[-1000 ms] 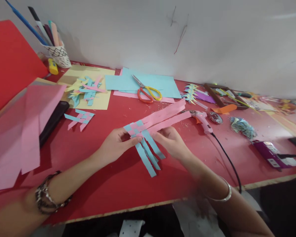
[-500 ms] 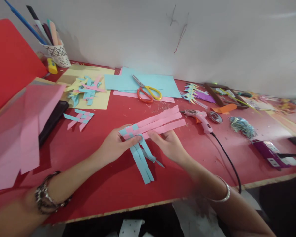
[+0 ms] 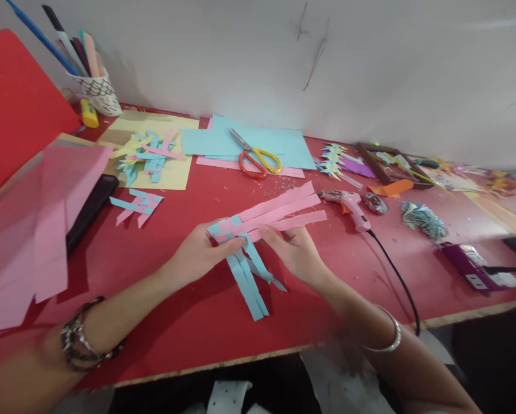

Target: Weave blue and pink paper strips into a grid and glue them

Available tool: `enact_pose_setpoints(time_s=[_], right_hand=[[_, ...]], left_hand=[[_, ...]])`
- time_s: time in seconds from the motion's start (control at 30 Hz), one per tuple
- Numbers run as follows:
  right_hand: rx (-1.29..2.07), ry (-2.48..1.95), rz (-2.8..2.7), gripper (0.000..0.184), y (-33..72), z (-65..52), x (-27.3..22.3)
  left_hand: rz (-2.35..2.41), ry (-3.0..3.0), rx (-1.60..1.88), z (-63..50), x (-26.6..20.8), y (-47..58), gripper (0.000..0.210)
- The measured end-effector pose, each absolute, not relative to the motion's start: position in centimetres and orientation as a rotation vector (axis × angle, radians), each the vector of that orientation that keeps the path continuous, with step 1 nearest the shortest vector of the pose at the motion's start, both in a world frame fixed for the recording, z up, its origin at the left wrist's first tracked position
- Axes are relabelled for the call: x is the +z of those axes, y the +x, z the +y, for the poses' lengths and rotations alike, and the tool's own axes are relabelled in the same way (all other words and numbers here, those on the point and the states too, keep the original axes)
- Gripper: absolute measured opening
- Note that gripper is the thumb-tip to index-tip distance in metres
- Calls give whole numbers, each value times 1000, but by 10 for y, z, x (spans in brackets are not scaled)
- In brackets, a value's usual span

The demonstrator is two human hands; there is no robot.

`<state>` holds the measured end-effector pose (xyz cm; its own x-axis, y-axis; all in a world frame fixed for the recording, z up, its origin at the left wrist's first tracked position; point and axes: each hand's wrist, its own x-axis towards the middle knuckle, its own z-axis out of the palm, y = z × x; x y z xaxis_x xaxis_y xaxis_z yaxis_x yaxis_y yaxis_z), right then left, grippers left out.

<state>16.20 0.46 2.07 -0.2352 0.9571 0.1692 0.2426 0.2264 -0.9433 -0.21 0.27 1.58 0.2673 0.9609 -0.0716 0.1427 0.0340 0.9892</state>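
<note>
Pink and blue paper strips [image 3: 279, 211] are woven into a small checked block at their left end. My left hand [image 3: 204, 248] grips that block, its thumb on top and the fingers hidden underneath. The pink strips fan out to the upper right, while loose blue strips [image 3: 247, 284] hang toward the table's front edge. My right hand [image 3: 295, 253] pinches the lowest pink strip between thumb and fingers, close to the weave. A smaller woven pink-and-blue paper piece [image 3: 139, 206] lies on the table left of my hands.
Scissors [image 3: 258, 158] rest on blue paper sheets [image 3: 292, 146] at the back. A pink glue gun [image 3: 348, 204] lies right of my hands, its cord running forward. Farther right are a purple power box [image 3: 469, 267] and a tray [image 3: 400, 167]. Pink sheets [image 3: 51, 224] lie left.
The lowest pink strip has lifted and bent slightly, and the pink strips' ends have shifted a little. Both hands keep nearly the same place and hold.
</note>
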Motion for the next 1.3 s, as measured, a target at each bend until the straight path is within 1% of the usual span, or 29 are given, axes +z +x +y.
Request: enact_pose_setpoints(time_s=[0.17,0.57,0.87,1.07,1.17,1.3], right_hand=[[1028,-1144,-1701,12,160,3,22],[1071,-1175,-1703,11,163,3,25],[1093,-1141,-1669,10,164,4,25],[1061,-1208,-1650,20,167,11,20],[1114,-1157,-1747,21,169,11,23],[1144,-1136,-1950,16,171,9,28]], left_hand=[[1152,1382,931,2,17,0,30],[1166,1408,825,3,19,-3,33],[1162,1437,849,4,17,-5,27],[1097,1480,878,8,9,-9,30],[1177,1544,888,9,8,-11,32],[1262,1537,934,11,9,-14,36]])
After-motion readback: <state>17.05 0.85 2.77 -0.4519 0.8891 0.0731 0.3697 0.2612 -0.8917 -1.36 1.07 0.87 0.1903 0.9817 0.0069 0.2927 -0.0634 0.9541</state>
